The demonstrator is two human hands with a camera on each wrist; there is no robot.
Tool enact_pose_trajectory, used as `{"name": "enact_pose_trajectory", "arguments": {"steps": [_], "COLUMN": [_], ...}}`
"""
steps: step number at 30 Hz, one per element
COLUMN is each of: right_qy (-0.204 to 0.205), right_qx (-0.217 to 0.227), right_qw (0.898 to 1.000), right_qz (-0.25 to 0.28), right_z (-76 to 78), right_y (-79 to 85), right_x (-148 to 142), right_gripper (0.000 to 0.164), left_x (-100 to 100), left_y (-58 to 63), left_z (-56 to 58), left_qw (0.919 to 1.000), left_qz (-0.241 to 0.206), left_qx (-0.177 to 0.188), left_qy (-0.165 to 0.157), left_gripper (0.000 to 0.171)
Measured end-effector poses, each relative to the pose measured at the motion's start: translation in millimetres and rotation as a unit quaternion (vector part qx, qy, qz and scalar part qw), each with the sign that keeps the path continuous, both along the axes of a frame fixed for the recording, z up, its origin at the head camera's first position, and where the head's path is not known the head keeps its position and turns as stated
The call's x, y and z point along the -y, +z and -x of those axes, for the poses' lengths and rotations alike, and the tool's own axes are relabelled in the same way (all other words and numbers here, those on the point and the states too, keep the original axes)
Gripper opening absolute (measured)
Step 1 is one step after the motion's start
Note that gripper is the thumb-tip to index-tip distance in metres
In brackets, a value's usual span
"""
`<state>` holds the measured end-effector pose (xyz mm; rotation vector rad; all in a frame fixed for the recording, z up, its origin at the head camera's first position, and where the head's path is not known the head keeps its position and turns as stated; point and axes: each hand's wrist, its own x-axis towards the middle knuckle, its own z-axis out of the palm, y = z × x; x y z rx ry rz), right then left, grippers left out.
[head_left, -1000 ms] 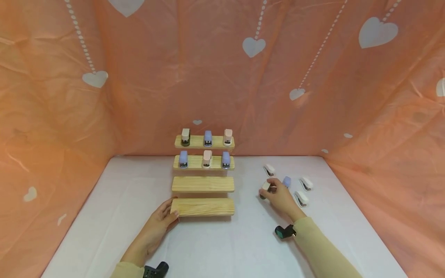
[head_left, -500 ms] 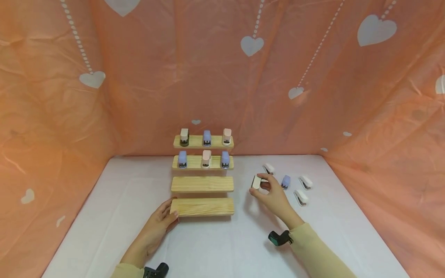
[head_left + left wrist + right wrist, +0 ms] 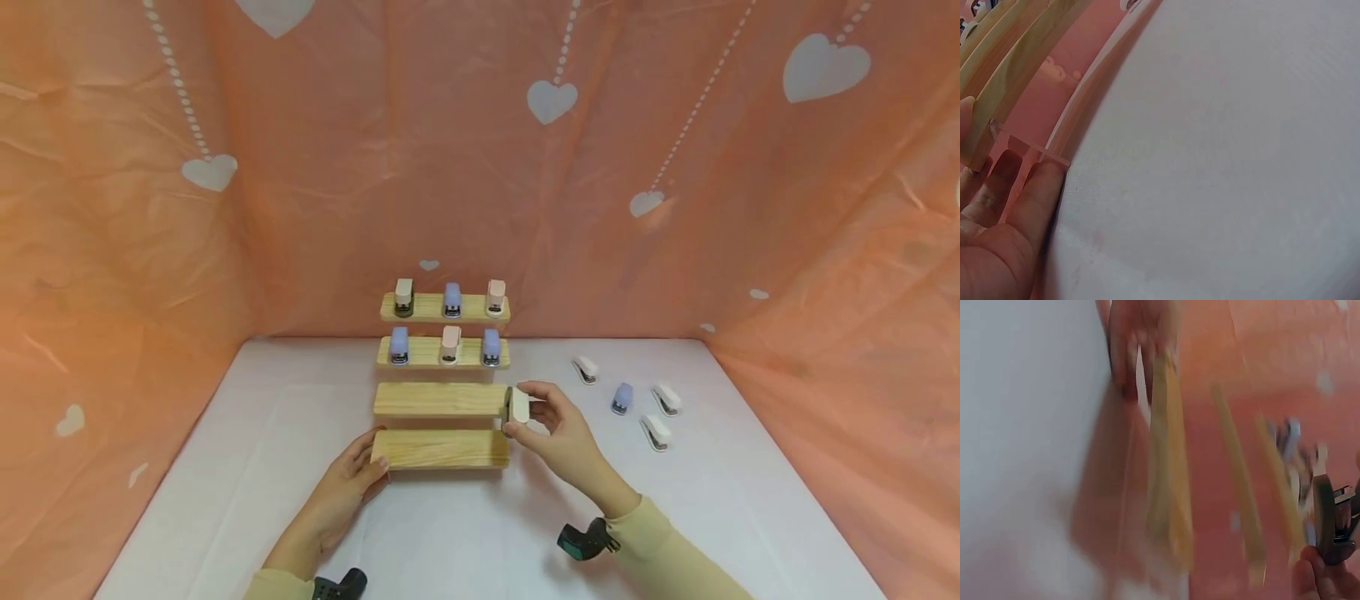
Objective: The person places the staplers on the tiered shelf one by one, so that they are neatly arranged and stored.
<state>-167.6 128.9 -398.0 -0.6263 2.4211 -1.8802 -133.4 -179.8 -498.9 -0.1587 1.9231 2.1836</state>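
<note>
In the head view my right hand (image 3: 566, 442) pinches a small stapler (image 3: 519, 406) with a cream top and dark base between thumb and fingers. It hovers at the right ends of the two lower boards; the right wrist view shows its dark base (image 3: 1329, 519) close up. My left hand (image 3: 337, 492) grips the left end of the lowest wooden board (image 3: 442, 450) of a stepped rack, thumb on the board. Its other fingers (image 3: 1035, 200) lie by a clear support under that end. The third board (image 3: 435, 399) from the top is bare.
On the top board (image 3: 472, 307) stand a cream, a purple and a pink stapler. The second board (image 3: 423, 352) bears two purple staplers and a pink one. Right of the rack, a purple stapler (image 3: 622, 398) and several white staplers (image 3: 656, 433) lie on the white table.
My right hand has carried the cream-topped stapler leftward from beside the loose staplers to the rack's right edge. My left hand stays at the lowest board.
</note>
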Motion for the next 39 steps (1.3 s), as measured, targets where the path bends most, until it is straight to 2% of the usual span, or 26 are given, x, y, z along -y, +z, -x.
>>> {"name": "enact_pose_trajectory", "arguments": {"steps": [3,9,14,20,27,34,39], "right_qy": [0.014,0.023,0.031,0.036,0.007,0.014,0.004], "right_qx": [-0.012,-0.047,-0.09,-0.117,-0.129,-0.178,-0.176], "right_qw": [1.0,0.998,0.994,0.988,0.979,0.957,0.955], "right_qz": [-0.011,-0.033,-0.056,-0.089,-0.154,-0.229,-0.238], "right_z": [0.2,20.9,30.3,39.7,44.8,44.2,43.6], "right_y": [-3.3,-28.2,-31.8,-35.1,-42.2,-42.4,-42.0], "right_x": [20.4,62.8,94.4,121.7,127.8,123.9,125.3], "right_gripper": [0.052,0.053,0.049,0.042,0.044,0.057,0.058], "left_x": [-0.3,-2.2,-3.5,-2.1,-1.0,-1.8,-1.8], "left_y": [-0.6,-1.7,-1.6,-1.2,-1.7,-1.2,-1.5], "left_z": [0.5,0.6,0.8,1.4,-0.7,-1.0,0.6], "left_qw": [1.0,1.0,0.9999,1.0,0.9999,1.0,1.0], "left_qz": [-0.001,-0.004,-0.006,-0.004,0.002,0.002,0.002], "left_qx": [-0.002,0.001,0.006,-0.002,-0.005,-0.002,-0.001], "left_qy": [0.002,0.005,0.007,0.002,-0.01,-0.005,-0.001], "left_gripper": [0.06,0.06,0.06,0.062,0.063,0.063,0.062]}}
